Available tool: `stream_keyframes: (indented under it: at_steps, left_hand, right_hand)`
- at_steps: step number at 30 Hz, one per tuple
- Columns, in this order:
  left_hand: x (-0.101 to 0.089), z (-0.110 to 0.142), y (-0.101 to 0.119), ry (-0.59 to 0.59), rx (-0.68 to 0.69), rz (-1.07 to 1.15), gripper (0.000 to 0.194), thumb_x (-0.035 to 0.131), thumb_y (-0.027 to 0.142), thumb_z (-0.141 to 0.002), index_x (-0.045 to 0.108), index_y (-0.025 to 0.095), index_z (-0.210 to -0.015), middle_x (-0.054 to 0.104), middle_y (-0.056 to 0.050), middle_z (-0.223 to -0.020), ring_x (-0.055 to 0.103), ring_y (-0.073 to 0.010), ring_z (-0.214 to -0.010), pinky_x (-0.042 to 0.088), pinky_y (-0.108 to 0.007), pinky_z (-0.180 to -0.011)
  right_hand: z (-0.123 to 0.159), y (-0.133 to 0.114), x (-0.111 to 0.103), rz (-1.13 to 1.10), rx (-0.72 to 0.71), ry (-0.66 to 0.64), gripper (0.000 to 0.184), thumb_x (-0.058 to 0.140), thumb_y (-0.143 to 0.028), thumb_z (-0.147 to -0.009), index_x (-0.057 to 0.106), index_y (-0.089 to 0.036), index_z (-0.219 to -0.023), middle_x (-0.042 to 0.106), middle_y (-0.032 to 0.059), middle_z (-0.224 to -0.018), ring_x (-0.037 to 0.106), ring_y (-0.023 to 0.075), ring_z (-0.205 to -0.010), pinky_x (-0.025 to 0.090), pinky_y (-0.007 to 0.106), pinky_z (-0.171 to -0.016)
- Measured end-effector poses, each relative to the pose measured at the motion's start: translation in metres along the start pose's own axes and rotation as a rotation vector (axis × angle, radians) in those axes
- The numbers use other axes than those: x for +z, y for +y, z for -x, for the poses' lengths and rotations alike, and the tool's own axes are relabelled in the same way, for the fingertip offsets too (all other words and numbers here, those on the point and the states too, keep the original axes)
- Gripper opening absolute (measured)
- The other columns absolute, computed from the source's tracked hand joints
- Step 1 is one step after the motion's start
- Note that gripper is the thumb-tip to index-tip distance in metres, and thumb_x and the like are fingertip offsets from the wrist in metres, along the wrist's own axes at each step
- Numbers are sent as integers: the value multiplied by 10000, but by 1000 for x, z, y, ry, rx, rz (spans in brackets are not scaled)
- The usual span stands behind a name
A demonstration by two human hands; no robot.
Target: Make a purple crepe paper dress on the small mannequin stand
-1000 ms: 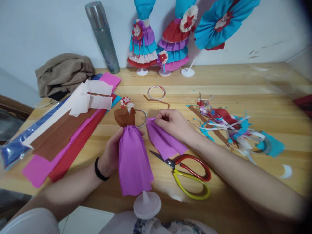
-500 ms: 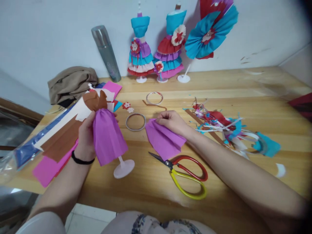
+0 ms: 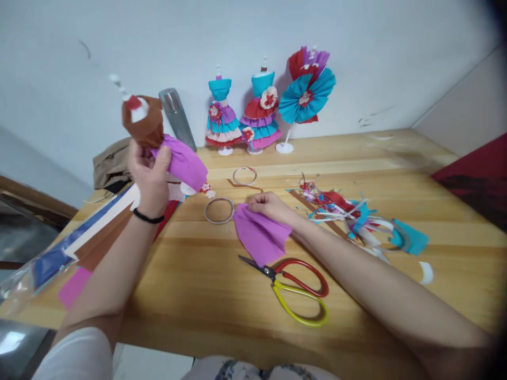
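My left hand point(image 3: 150, 169) is closed around the waist of a small dress-form mannequin point(image 3: 144, 124), held up and tilted off the table. It wears a brown crepe-paper top and a purple paper skirt point(image 3: 186, 163). With thumb and fingers pinched, my right hand point(image 3: 269, 206) holds the upper edge of a gathered purple crepe-paper piece point(image 3: 261, 235) just over the table. Scissors point(image 3: 285, 282) with one red and one yellow handle lie below that piece, blades pointing left. A roll of tape point(image 3: 219, 210) rests between my hands.
Several dressed mannequins point(image 3: 259, 113) and a grey-green thermos point(image 3: 178, 119) stand along the wall. Paper scraps point(image 3: 348, 206) are heaped at right. Another tape ring point(image 3: 244, 176) lies farther back. Folded crepe paper point(image 3: 106, 237) and a brown cloth point(image 3: 111, 161) are at left.
My left hand has raised the mannequin and tipped it, so its top and neck now show. My right hand stays near the same spot with the purple paper. The view has tilted up.
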State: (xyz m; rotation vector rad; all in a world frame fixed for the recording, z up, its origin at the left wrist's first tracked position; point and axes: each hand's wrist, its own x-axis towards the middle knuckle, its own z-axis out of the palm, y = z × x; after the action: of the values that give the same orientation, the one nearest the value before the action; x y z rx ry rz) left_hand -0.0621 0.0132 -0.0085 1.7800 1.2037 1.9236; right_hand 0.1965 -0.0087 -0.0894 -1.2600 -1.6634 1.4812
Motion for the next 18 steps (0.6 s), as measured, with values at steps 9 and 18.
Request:
stream_keyframes:
  at_steps: [9, 18]
  left_hand:
    - [77, -19, -59, 162, -28, -47, 315, 681, 408, -885, 495, 174, -987, 601, -9, -949, 627, -164, -1008, 495, -329, -888]
    - [99, -29, -72, 153, 28, -27, 290, 689, 252, -865, 507, 158, -1069, 629, -84, -1089, 635, -175, -1041, 482, -343, -967]
  right_hand:
    - [-5, 7, -2, 16, -42, -18, 232, 616, -368, -608, 495, -194, -514, 440, -49, -522, 358, 92, -531, 281, 256, -541]
    - [-9, 12, -2, 38, -51, -29, 197, 590, -351, -605, 504, -187, -538, 448, -53, -529, 385, 93, -542, 300, 254, -560]
